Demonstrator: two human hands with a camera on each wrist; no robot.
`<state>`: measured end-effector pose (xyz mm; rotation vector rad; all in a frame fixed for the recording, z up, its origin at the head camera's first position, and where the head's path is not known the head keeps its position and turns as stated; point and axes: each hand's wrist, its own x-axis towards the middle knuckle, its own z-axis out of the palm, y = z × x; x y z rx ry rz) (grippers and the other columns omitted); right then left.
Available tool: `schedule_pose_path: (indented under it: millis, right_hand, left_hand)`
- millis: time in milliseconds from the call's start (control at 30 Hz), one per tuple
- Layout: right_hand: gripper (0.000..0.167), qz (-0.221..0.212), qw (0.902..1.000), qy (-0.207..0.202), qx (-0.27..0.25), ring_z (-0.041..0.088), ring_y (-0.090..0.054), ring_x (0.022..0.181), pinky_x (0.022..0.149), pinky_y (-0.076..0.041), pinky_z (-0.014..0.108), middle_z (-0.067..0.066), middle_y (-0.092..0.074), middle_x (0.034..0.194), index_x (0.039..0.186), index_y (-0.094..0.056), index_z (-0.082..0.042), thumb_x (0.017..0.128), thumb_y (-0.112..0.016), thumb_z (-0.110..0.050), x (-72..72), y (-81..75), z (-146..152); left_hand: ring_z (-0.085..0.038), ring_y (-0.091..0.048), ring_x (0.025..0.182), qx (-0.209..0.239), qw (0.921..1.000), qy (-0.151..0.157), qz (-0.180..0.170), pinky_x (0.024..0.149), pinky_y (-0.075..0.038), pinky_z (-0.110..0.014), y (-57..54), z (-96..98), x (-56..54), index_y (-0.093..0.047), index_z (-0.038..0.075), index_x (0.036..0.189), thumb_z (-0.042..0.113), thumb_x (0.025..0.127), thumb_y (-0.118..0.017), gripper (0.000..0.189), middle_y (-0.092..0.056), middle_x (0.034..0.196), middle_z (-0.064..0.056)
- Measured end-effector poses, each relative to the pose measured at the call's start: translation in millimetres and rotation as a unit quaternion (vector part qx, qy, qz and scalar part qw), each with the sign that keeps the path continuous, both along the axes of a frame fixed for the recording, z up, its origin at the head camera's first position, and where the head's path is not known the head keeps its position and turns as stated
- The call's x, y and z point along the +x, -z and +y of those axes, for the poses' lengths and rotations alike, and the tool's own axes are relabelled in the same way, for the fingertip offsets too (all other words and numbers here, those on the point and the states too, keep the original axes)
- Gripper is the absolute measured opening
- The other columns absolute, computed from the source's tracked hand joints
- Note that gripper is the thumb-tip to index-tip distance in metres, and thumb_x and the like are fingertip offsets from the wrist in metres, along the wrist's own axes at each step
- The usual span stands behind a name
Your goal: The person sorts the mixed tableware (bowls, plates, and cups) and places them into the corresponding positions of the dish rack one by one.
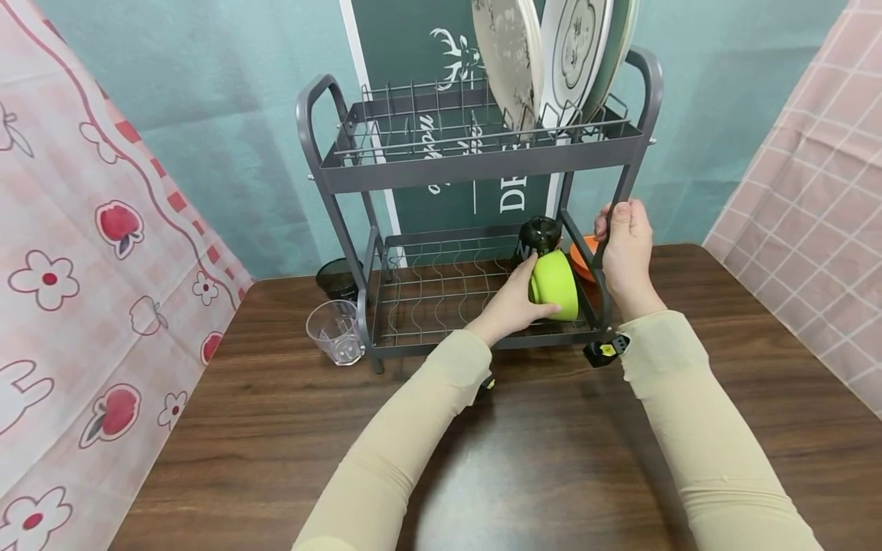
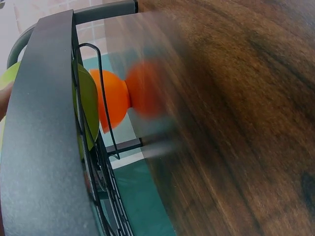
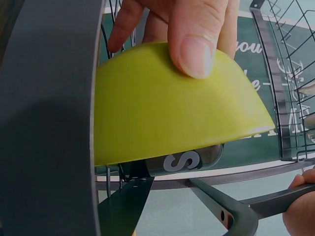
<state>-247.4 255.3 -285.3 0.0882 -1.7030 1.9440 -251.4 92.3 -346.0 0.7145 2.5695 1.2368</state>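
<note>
My left hand (image 1: 508, 306) holds a lime-green bowl (image 1: 556, 286) tipped on its side, at the right end of the lower shelf of a grey two-tier dish rack (image 1: 475, 164). In the right wrist view its thumb lies on the outside of the green bowl (image 3: 172, 113). My right hand (image 1: 628, 249) grips the rack's right front post; in the right wrist view part of this hand (image 3: 300, 206) shows at the right edge. Behind the green bowl stands a dark glass (image 1: 540, 232). An orange bowl (image 1: 581, 258) sits beyond the rack's right side, partly hidden.
Several plates (image 1: 575, 57) stand upright on the right of the upper tier. By the rack's left leg are a clear glass (image 1: 336, 333) and a dark bowl (image 1: 338, 278). The rack stands on a wooden table (image 1: 537, 459); a patterned curtain (image 1: 103, 291) hangs left.
</note>
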Motion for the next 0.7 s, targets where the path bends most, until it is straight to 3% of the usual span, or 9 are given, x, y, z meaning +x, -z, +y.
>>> schedule_pose_path:
  millis: [200, 433, 700]
  right_hand:
    - [0.023, -0.003, 1.0000, 0.001, 0.007, 0.014, -0.037, 0.070, 0.070, -0.030, 0.023, 0.000, -0.043, 0.070, 0.088, -0.048, -0.014, 0.097, -0.038, -0.033, 1.6, 0.0, 0.5]
    - [0.022, -0.007, 0.9999, 0.003, 0.012, 0.014, -0.037, 0.071, 0.070, -0.030, 0.023, -0.001, -0.043, 0.071, 0.090, -0.048, -0.014, 0.097, -0.038, -0.033, 2.0, 0.0, -0.4]
    - [0.022, -0.004, 1.0000, 0.004, 0.004, 0.014, -0.037, 0.070, 0.069, -0.031, 0.022, -0.001, -0.043, 0.070, 0.089, -0.048, -0.014, 0.097, -0.038, -0.032, 1.7, -0.1, -0.3]
  left_hand:
    - [-0.018, -0.031, 0.138, -0.005, 1.0000, -0.003, -0.001, 0.106, -0.037, -0.036, 1.0, 2.0, -0.5, -0.004, 0.020, 0.150, 0.039, 0.081, -0.069, 0.096, -0.016, 0.155, -0.002]
    - [-0.022, -0.036, 0.133, -0.013, 0.9997, -0.015, -0.015, 0.103, -0.039, -0.037, 1.3, 1.7, 0.7, -0.004, 0.011, 0.150, 0.042, 0.081, -0.068, 0.099, -0.020, 0.153, -0.009]
    - [-0.023, -0.033, 0.136, -0.010, 0.9995, -0.027, -0.015, 0.105, -0.038, -0.040, -0.5, -3.7, 4.7, -0.004, 0.011, 0.150, 0.047, 0.078, -0.069, 0.103, -0.018, 0.153, -0.011]
